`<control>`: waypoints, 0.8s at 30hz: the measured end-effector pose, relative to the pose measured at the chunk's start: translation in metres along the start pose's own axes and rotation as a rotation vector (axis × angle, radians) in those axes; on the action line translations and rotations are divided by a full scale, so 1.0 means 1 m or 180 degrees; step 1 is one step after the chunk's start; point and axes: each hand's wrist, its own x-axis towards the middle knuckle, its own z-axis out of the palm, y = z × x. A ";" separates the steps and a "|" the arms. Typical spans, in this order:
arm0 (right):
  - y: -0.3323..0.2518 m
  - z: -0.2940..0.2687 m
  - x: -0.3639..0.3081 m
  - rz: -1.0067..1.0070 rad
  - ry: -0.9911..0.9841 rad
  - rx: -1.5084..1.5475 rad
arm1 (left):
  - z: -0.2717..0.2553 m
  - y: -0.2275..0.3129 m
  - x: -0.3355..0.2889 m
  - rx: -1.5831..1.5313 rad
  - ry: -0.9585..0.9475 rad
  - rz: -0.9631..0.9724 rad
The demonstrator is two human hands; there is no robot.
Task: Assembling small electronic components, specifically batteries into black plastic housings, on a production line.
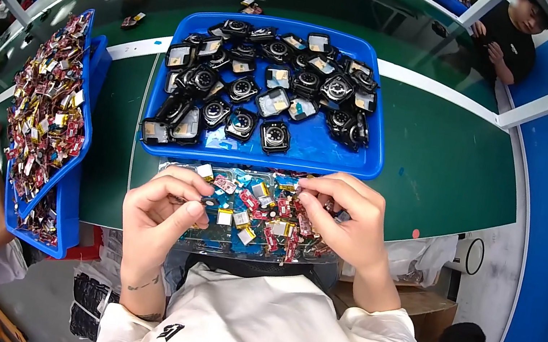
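My left hand (164, 214) is closed, thumb and forefinger pinching a small dark round part (209, 201). To its right, my right hand (348, 217) has thumb and fingertips pressed together, and what they grip is too small to make out. Both hands are over a clear plastic tray (231, 245) heaped with red circuit boards (249, 200), small silver-and-yellow batteries (246, 235) and blue film scraps. Just beyond it stands a blue tray (290, 161) holding many black watch cases (274, 137), some with round sensor backs up and others showing pale inner sides.
Stacked blue bins (66, 237) at the left are piled with red boards and batteries (51, 106). The green table (438, 152) has a white rail across it. Co-workers sit at the far side, the left and the lower right. A cardboard box (421, 310) sits below the table.
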 end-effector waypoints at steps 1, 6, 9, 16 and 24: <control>0.002 0.001 0.005 -0.0126 0.0095 -0.0063 | -0.001 -0.001 -0.002 -0.0050 0.0073 0.0009; 0.018 0.006 0.047 -0.0812 -0.0266 -0.1228 | -0.004 -0.003 -0.003 0.0065 0.0036 0.0044; 0.030 0.008 0.061 -0.1124 -0.0830 -0.1429 | 0.001 -0.005 0.001 0.0050 0.0076 0.0133; 0.032 0.020 0.054 -0.1016 -0.0985 -0.1056 | 0.002 -0.015 -0.001 0.0201 0.0101 0.0210; 0.011 0.011 0.040 -0.0634 -0.0217 0.0024 | 0.012 -0.012 0.006 0.0586 0.0261 0.0481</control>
